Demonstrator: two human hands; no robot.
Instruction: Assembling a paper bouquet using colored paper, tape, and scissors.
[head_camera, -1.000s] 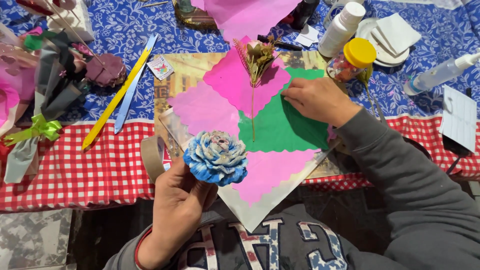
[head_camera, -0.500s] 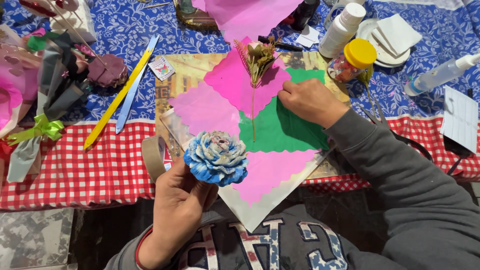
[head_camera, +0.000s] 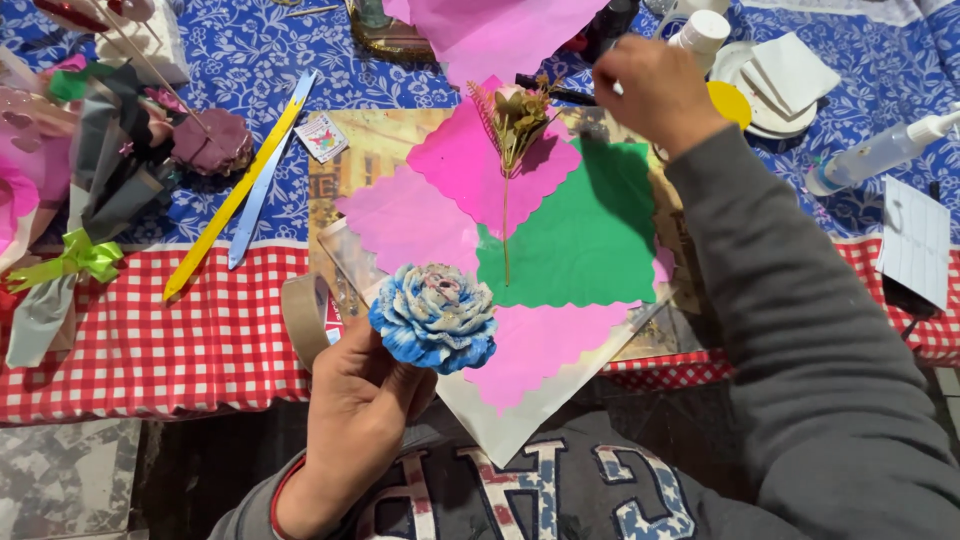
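Observation:
My left hand (head_camera: 355, 410) is raised in front of my chest, shut on the base of a blue and white paper flower (head_camera: 432, 318). My right hand (head_camera: 655, 90) reaches over the far side of the table with fingers curled, close to a white bottle (head_camera: 700, 30) and a yellow-lidded jar (head_camera: 738, 105). Whether it holds anything is unclear. Below it lie overlapping scalloped paper squares, pink (head_camera: 410, 220) and green (head_camera: 590, 240), on a larger sheet. A dried flower sprig (head_camera: 515, 115) rests on the top pink square, its thin stem running down toward me.
A tape roll (head_camera: 305, 315) stands at the table's near edge. A yellow ruler (head_camera: 235, 195) and a blue strip lie to the left, beside wrapped bouquets and a green bow (head_camera: 75, 260). At the right are a spray bottle (head_camera: 880, 150) and a plate of napkins (head_camera: 790, 70).
My right hand has lifted off the green paper and moved up and away toward the bottles at the far side. My left hand keeps the blue flower still.

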